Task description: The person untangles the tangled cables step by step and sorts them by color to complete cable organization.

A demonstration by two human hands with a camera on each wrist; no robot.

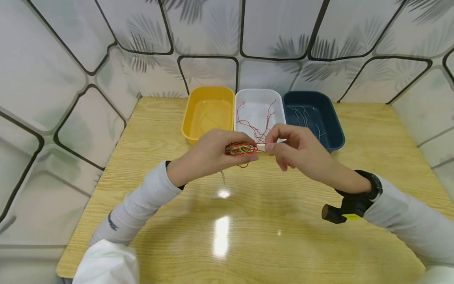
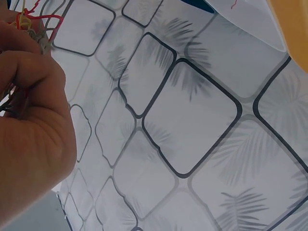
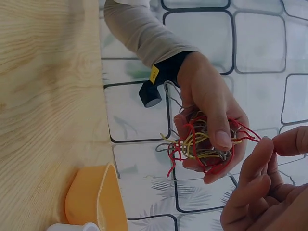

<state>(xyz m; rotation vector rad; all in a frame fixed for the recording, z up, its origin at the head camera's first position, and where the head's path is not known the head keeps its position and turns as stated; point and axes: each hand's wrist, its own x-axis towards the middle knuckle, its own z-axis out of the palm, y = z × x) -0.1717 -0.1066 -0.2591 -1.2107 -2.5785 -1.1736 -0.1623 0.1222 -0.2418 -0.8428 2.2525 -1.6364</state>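
A tangled bundle of red, yellow and grey strings (image 3: 197, 142) sits in my left hand (image 1: 220, 152), with the fingers and thumb curled round it. Thumb and forefinger of my right hand (image 1: 301, 152) pinch a red string (image 3: 250, 134) that stretches from the bundle. In the right wrist view, loose string ends stick out past the left fingers. The left wrist view shows my curled left hand (image 2: 38, 110) at its edge, where part of the bundle is hidden. Both hands are above the table, just in front of the trays.
Across the back of the wooden table (image 1: 255, 221) stand a yellow tray (image 1: 189, 118), a white tray (image 1: 259, 92) with several red strings, and a dark blue tray (image 1: 335, 126) with pale grey strings. A thin yellow string lies in the yellow tray. Patterned cloth walls (image 1: 209, 39) surround the table.
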